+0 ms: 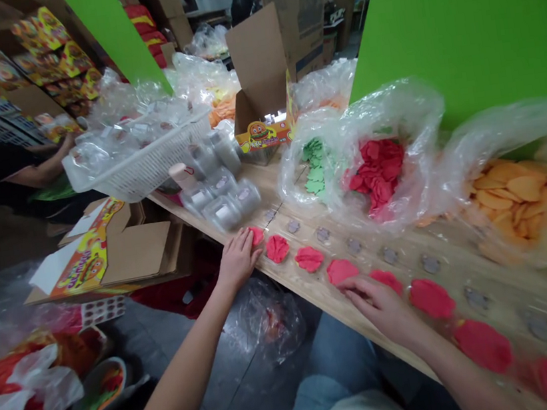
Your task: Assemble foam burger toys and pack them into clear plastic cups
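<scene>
A row of red, wavy-edged flat pieces lies along the front edge of the wooden table (326, 295). My left hand (237, 259) rests with its fingers stretched over the red piece (257, 235) at the row's far end. Close to the front edge, my right hand (380, 305) has its fingers extended at the near rim of another red piece (340, 269). Between the hands lie two more, a red piece (277, 249) and a red piece (309, 259). Yellowish bits show under some pieces. Behind them runs a row of small greyish discs (353, 245).
Clear plastic jars (230, 204) stand beyond my left hand, near a white basket (146, 156) and an open carton (264, 115). Plastic bags hold green pieces (315, 166), red pieces (379, 167) and orange pieces (514, 193). Another person's arm (50, 170) is at left.
</scene>
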Demonstrator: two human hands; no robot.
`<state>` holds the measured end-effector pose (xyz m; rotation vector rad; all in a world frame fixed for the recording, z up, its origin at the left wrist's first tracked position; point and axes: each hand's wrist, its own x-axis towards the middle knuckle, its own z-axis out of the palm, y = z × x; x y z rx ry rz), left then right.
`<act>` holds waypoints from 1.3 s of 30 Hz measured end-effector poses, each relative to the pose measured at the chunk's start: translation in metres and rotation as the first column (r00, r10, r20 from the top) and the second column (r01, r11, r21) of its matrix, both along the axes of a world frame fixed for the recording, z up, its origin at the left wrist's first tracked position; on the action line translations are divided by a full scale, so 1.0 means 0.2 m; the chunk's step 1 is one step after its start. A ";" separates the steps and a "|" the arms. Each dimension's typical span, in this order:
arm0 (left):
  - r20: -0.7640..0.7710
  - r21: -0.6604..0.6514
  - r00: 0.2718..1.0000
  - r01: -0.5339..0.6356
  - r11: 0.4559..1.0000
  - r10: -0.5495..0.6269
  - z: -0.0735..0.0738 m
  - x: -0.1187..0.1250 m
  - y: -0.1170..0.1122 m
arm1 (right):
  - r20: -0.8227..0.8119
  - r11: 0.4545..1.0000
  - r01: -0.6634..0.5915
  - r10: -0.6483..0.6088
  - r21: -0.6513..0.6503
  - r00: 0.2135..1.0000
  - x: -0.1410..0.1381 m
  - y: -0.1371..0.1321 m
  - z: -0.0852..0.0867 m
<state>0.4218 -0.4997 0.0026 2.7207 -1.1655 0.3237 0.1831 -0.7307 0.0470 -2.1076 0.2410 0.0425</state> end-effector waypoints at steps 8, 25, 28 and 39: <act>0.024 0.030 0.999 -0.041 0.999 0.041 0.00 -0.01 0.01 | -0.008 1.000 0.007 -0.007 0.021 1.000 -0.01 -0.02 0.00; 0.078 -0.366 0.997 0.022 0.930 0.007 0.09 0.01 -0.06 | 0.244 0.847 -0.036 0.194 -0.531 0.950 0.92 -0.14 0.22; -0.098 -0.500 0.991 0.033 0.865 -0.095 0.21 -0.01 -0.30 | 0.166 0.813 0.071 0.032 -0.578 0.986 1.10 -0.34 0.21; -0.611 -0.317 0.785 -0.362 0.876 0.104 0.21 0.51 -1.46 | 0.123 0.797 0.328 -0.310 -0.506 0.943 0.94 -0.99 0.12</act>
